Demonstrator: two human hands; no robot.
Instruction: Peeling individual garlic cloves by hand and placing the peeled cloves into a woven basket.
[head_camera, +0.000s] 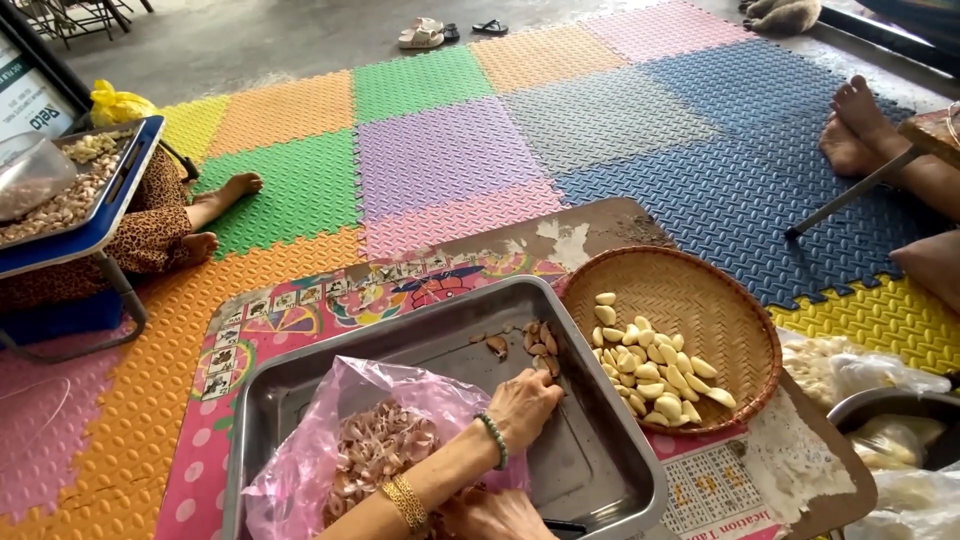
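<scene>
- Lower centre: left hand (522, 402), fingers curled together, rests in metal tray (600, 470) near unpeeled garlic cloves (540, 342).
- Bottom edge: right hand (495, 517), grip impossible to tell, beside pink bag of skins (375, 440).
- Right: woven basket (715, 290) holds peeled cloves (655, 370).

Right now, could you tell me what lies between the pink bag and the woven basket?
In the head view, the hand and bare metal tray floor lie between the pink bag and basket.
</scene>
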